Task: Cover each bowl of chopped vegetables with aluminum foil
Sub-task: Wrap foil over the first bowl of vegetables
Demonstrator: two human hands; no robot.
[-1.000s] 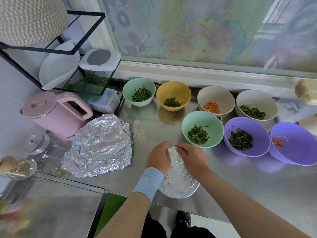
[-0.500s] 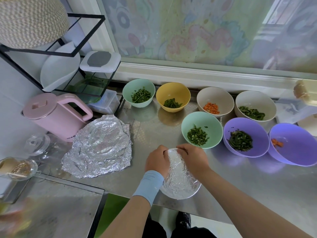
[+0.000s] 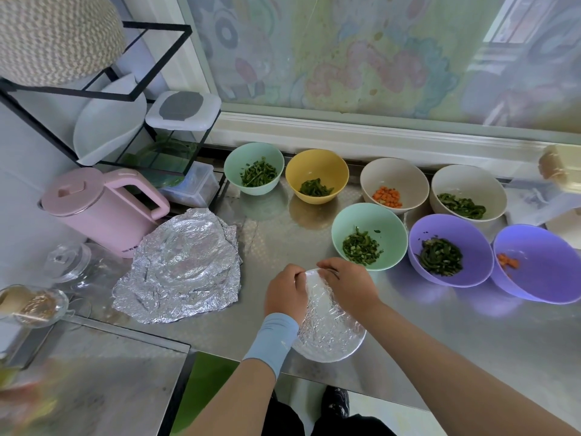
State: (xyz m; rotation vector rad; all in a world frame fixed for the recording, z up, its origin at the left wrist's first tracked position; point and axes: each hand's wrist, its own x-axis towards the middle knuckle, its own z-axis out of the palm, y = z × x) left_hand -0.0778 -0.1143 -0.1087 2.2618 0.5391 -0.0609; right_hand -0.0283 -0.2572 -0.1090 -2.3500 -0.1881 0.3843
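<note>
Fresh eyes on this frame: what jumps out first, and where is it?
Centre front, the left hand and right hand pinch the foil at the far rim of a bowl by the near counter edge. Behind and to the right, seven uncovered bowls of chopped greens and carrot spread from the back-left mint bowl to the far-right purple bowl. On the left, a crumpled foil stack lies by a pink kettle.

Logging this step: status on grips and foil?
Left grip, right grip: both pinch foil at bowl far rim. Seven bowls behind, uncovered. Loose foil pile left, clear.
</note>
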